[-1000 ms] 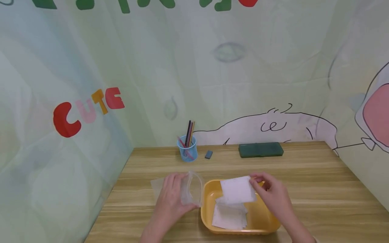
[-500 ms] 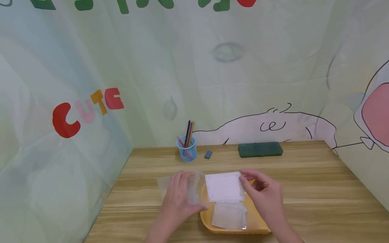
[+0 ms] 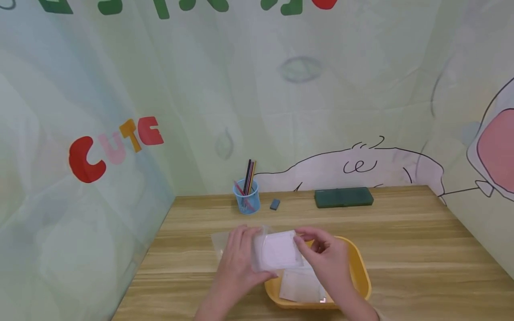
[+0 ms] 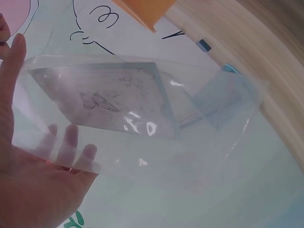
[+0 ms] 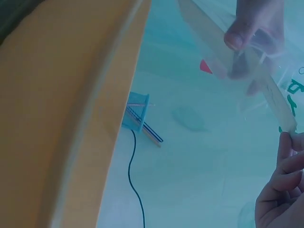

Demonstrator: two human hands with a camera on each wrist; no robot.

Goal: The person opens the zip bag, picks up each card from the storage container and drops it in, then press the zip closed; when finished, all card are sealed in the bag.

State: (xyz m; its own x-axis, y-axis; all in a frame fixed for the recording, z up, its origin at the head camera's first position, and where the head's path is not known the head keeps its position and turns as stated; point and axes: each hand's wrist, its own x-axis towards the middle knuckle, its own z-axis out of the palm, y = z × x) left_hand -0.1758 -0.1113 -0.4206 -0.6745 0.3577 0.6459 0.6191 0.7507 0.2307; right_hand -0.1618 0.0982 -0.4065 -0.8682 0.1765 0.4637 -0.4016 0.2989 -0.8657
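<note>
- my left hand (image 3: 238, 258) grips the clear bag (image 4: 142, 154), thumb and fingers spread, probably so it gapes
- my right hand (image 3: 326, 253) pinches the white card (image 3: 279, 250) edgewise, guess that keeps it flat

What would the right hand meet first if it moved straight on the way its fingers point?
Probably the clear bag, whose open end faces the right hand and seems to take in part of the white card it pinches; the left hand lies beyond. Depth is uncertain.
</note>
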